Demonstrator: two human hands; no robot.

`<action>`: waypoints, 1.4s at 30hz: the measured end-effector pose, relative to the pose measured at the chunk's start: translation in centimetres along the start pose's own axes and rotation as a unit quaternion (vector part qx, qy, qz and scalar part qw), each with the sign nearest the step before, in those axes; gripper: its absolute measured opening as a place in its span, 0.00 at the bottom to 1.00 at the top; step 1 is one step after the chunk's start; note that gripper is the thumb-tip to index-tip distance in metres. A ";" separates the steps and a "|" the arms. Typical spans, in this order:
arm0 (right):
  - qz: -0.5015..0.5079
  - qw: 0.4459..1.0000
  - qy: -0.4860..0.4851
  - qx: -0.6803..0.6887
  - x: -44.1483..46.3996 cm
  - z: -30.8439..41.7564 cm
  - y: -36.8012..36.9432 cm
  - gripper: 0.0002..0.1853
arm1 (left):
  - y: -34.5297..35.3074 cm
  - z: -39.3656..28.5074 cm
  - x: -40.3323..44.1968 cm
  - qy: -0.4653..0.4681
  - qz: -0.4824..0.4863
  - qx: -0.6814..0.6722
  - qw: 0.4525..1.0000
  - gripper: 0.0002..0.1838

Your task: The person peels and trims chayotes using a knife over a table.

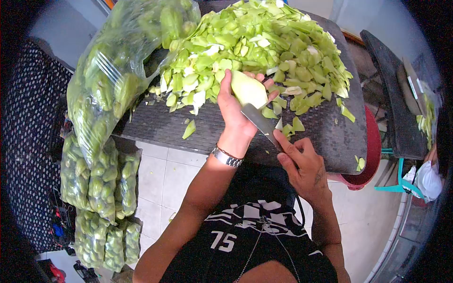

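My left hand (236,113), palm up with a metal watch at the wrist, is closed around a peeled pale-green chayote (250,89). A knife (259,121) is gripped in my right hand (306,170), its broad grey blade reaching up to the lower end of the chayote. Most of the handle is hidden by my fingers. Just beyond both hands, a large heap of green peelings (292,52) covers much of the dark woven-textured table (160,123). A few loose peelings lie near the table's front edge.
A big clear bag of green chayotes (111,80) rests at the table's left. Several smaller filled bags (96,181) are stacked below it. A red tub (372,141) stands under the right edge. Farther right are a dark-topped stand (389,94) and a white plastic bag (428,181).
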State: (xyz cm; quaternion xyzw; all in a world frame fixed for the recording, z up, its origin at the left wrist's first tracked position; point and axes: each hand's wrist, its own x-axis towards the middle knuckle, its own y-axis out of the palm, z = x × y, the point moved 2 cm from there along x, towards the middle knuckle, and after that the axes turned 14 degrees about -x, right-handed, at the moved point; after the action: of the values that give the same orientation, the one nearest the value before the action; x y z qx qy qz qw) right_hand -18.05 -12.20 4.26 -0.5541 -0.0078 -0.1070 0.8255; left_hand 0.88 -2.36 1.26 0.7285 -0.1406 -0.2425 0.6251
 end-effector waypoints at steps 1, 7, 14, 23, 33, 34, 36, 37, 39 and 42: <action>-0.002 1.000 0.000 -0.003 0.0 0.0 0.0 0.25 | 0.1 0.0 0.0 0.001 -0.003 0.001 1.000 0.28; 0.010 0.999 0.011 0.048 0.7 -0.9 0.4 0.24 | 0.2 0.9 -1.0 -0.009 0.022 -0.003 1.000 0.27; -0.015 0.999 0.016 0.025 1.2 -0.9 1.2 0.25 | -0.4 2.3 -1.9 0.040 -0.041 0.039 0.998 0.30; -0.029 0.994 0.104 -0.031 0.5 1.4 1.8 0.24 | -1.2 0.6 -0.7 0.126 0.004 0.067 0.990 0.35; 0.013 0.932 0.211 0.295 2.0 -5.1 2.1 0.29 | -1.2 -4.8 0.3 0.132 -0.064 0.038 0.989 0.16; 0.013 0.924 0.219 0.313 2.0 -5.9 2.1 0.29 | -1.8 -6.9 1.5 0.141 -0.054 -0.018 0.988 0.15; 0.028 0.921 0.224 0.318 2.1 -6.7 1.8 0.28 | -0.9 -8.9 2.8 0.193 -0.043 -0.032 0.980 0.13; 0.036 0.919 0.227 0.319 2.0 -6.9 1.7 0.27 | 0.5 -9.0 2.6 0.238 -0.041 0.008 0.970 0.12; 0.048 0.896 0.251 0.363 2.0 -6.7 1.4 0.26 | 1.0 -7.8 3.3 0.189 -0.010 0.066 0.980 0.13; 0.064 0.882 0.257 0.390 2.0 -7.1 1.3 0.26 | 0.8 -5.5 4.5 0.068 -0.016 0.122 0.990 0.19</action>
State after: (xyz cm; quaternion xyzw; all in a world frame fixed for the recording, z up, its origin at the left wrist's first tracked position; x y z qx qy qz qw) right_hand -16.63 -18.55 0.55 -0.1400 0.1994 -0.1811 0.9528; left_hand 7.61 -0.15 1.77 0.8162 -0.1142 -0.1836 0.5358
